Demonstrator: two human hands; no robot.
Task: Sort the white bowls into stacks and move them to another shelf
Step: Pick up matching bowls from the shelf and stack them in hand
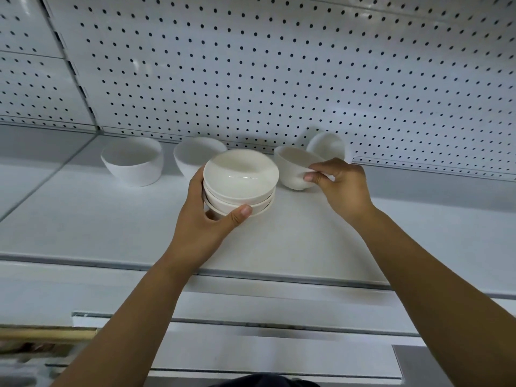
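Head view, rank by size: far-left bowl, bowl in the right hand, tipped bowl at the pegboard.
1. far-left bowl.
Tied: held bowl in the right hand and tipped bowl look alike, partly hidden.

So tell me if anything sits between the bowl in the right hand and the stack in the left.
Nothing visible does. The right hand pinches the small bowl by its rim, beside the stack that the left hand grips; only bare shelf shows between them, and the stack's top bowl is empty.
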